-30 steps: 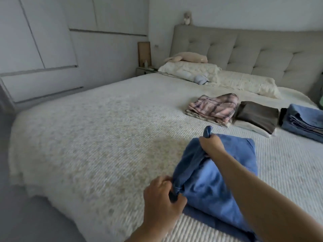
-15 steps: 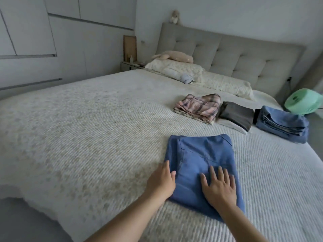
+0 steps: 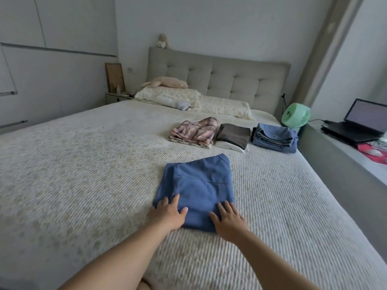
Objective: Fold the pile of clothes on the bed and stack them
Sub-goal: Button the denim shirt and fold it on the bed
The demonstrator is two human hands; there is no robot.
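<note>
A folded blue garment (image 3: pixel 201 185) lies flat on the cream bedspread (image 3: pixel 83 174) in the middle of the bed. My left hand (image 3: pixel 168 214) rests flat on its near left corner, fingers straight. On the near right edge of the same garment my right hand (image 3: pixel 228 221) presses down with spread fingers. Farther up the bed stand three folded stacks in a row: a pink plaid stack (image 3: pixel 194 131), a dark brown stack on white cloth (image 3: pixel 234 136), and a blue stack (image 3: pixel 274 138).
Two pillows (image 3: pixel 209 101) and a plush toy (image 3: pixel 165 82) lie against the grey headboard (image 3: pixel 230 80). A green fan (image 3: pixel 295 115) and an open laptop (image 3: pixel 360 124) sit on the ledge right of the bed. A nightstand (image 3: pixel 117 97) stands at the far left.
One second ago both hands gripped the blue garment while folding it. It now lies flat, and both hands have slid toward its near edge, pressing it.
</note>
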